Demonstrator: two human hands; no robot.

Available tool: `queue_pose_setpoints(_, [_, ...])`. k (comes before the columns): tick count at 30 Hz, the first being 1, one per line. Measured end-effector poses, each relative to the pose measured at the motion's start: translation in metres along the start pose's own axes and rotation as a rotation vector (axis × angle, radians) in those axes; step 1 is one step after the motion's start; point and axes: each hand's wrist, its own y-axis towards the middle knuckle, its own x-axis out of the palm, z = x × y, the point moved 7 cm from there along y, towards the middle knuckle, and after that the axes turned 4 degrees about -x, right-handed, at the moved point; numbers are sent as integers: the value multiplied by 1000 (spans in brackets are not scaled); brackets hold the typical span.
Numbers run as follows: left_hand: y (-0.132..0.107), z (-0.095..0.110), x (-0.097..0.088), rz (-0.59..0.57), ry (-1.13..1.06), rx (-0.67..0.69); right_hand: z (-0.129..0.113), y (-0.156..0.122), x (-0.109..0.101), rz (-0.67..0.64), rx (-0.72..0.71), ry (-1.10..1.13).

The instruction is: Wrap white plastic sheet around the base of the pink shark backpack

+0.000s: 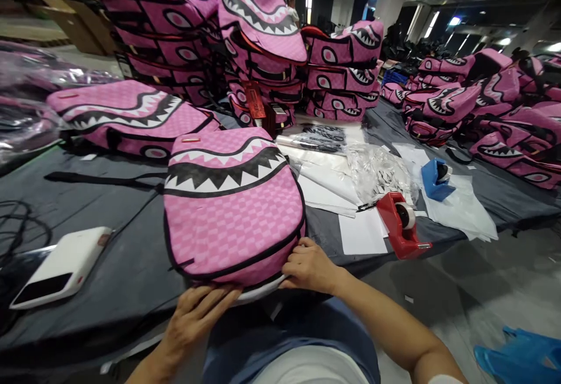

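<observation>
Pinching the near rim of the backpack (pixel 232 208) with the right hand (pixel 309 267), fingers curled together on the black piping, as if steadying that edge. Pressing up under the same rim with the left hand (pixel 195 314), fingers lying together and flat against the white underside, not visibly clamped, bracing the bag at the table's (pixel 114 279) near edge. Lying face up, this bag, shark mouth pointing away, right in front of the body and overhanging the grey top slightly. Sitting just to the left, a white device (pixel 61 267), apart from the bag. Resting to the right, a red tape dispenser (pixel 401 226) on white sheets (pixel 363 235), with crumpled plastic (pixel 377 170) beside it and a blue dispenser (pixel 433 178) further out, all within easy reach. Towering behind, stacks (pixel 263 39) of matching pink bags; more spreading over the far right table.
</observation>
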Motion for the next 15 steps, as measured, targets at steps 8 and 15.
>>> queue_pose_setpoints(8, [4, -17, 5, 44, 48, 121, 1, 2, 6, -38, 3, -63])
queue_pose_setpoints(15, [52, 25, -17, -100, -132, -59, 2, -7, 10, 120, 78, -88])
